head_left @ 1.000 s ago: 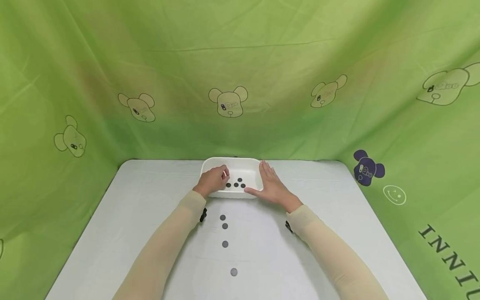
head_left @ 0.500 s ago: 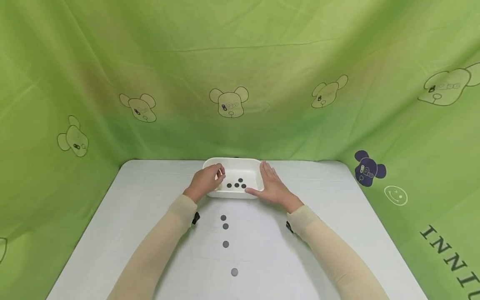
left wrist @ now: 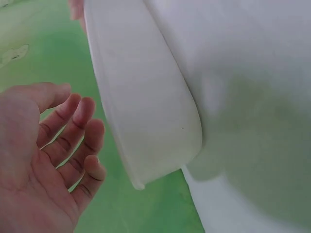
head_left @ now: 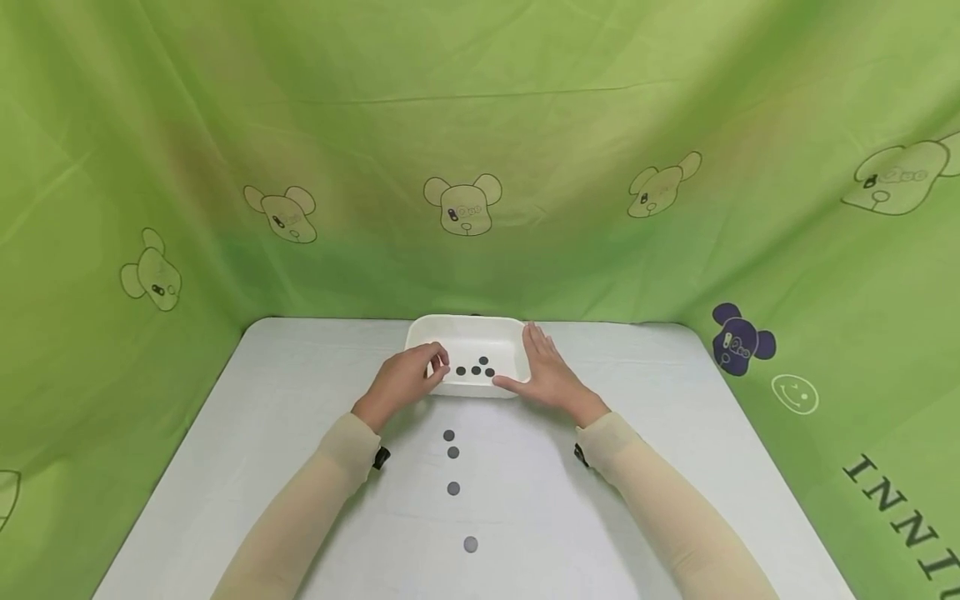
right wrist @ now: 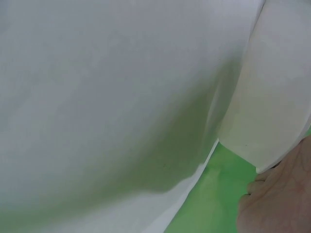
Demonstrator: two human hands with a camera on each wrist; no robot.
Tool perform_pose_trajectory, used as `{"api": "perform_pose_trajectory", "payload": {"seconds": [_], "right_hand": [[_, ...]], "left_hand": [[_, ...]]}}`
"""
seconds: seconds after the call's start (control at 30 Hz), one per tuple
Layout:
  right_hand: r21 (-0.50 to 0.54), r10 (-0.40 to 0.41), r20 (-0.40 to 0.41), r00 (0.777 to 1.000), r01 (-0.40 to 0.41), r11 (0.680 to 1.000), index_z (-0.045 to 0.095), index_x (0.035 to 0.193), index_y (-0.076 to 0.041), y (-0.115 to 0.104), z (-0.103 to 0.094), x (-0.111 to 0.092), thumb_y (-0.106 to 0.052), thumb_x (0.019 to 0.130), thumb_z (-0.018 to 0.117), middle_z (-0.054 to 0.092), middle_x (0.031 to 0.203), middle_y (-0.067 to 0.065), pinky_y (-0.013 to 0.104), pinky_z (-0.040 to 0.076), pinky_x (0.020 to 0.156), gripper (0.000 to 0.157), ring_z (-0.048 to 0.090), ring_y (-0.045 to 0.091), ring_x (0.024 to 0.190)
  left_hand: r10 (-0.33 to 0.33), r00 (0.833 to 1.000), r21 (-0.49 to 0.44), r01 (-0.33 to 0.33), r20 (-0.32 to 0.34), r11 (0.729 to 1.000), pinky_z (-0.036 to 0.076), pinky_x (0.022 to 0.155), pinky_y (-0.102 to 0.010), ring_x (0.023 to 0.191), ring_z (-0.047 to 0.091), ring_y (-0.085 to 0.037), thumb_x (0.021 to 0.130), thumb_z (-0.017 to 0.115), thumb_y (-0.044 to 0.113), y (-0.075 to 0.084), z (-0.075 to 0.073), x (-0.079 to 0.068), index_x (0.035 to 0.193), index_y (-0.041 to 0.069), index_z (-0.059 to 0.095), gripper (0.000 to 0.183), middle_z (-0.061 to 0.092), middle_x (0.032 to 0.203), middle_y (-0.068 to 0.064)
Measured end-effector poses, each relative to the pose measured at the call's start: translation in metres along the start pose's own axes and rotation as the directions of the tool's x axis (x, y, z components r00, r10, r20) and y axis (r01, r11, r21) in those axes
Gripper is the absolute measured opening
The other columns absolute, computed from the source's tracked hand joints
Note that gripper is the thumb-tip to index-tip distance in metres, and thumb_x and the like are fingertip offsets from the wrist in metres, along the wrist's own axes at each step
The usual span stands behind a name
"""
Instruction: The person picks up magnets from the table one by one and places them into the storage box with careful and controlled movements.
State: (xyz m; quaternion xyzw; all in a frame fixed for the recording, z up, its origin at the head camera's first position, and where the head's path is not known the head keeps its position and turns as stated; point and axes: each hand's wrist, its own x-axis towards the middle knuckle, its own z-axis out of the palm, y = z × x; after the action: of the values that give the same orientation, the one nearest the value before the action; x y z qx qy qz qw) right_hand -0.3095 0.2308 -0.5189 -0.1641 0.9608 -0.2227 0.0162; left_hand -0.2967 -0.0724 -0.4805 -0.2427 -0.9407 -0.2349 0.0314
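Observation:
A white rectangular tub (head_left: 471,390) stands near the table's far edge. Inside it lie several small dark round discs (head_left: 476,371). In the head view my left hand (head_left: 405,375) is over the tub's left front corner. Its fingers are loosely bent, and the left wrist view shows that hand (left wrist: 58,141) beside the tub's wall (left wrist: 141,97) with nothing in its grasp. At the tub's right end rests my right hand (head_left: 551,375), fingers straight along the side and thumb by the front rim. Only part of the right hand (right wrist: 279,194) shows in the right wrist view.
Several grey discs (head_left: 453,488) lie in a rough line on the white-covered table (head_left: 540,517), running from the tub toward the near edge. A green curtain (head_left: 360,275) with cartoon bear heads surrounds the table on the far side and both flanks.
My left hand has drawn back leftward from inside the tub to its left front corner, its fingers dropping lower. The right hand stays at the tub's right end. The discs keep their arrangement.

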Motion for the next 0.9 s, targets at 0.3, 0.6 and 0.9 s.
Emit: {"api": "perform_pose_trajectory", "payload": {"seconds": [0.3,0.6,0.9], "right_hand": [[-0.006,-0.011,-0.012,1.000,0.011,1.000,0.001,0.168,0.007,0.004,0.003,0.002,-0.079,0.093,0.062,-0.003,0.177,0.025,0.052,0.004,0.133,0.129,0.001,0.042,0.165],[-0.023,0.014,0.016,1.000,-0.014,1.000,-0.004,0.169,0.003,0.003,0.002,0.002,-0.079,0.094,0.061,-0.010,0.178,0.017,0.047,0.000,0.134,0.128,-0.005,0.034,0.166],[-0.030,0.013,0.011,1.000,-0.012,0.999,-0.002,0.169,0.004,0.004,0.003,0.003,-0.079,0.094,0.060,-0.006,0.178,0.021,0.048,0.001,0.134,0.127,-0.005,0.035,0.166]], "left_hand": [[0.022,1.000,-0.058,-0.021,0.017,0.998,0.049,0.067,-0.029,0.071,0.055,-0.008,0.105,0.072,0.024,0.007,0.001,-0.021,0.110,0.020,0.072,0.006,0.069,0.094,0.010],[0.094,0.992,-0.068,-0.088,0.083,0.994,0.051,0.071,-0.027,0.078,0.058,-0.005,0.106,0.069,0.022,0.003,0.012,-0.036,0.108,0.018,0.072,0.005,0.068,0.094,0.012],[0.122,0.980,-0.074,-0.112,0.156,0.991,0.054,0.079,-0.031,0.088,0.063,-0.007,0.104,0.073,0.020,-0.005,0.027,-0.045,0.114,0.020,0.072,0.010,0.069,0.101,0.009]]}}
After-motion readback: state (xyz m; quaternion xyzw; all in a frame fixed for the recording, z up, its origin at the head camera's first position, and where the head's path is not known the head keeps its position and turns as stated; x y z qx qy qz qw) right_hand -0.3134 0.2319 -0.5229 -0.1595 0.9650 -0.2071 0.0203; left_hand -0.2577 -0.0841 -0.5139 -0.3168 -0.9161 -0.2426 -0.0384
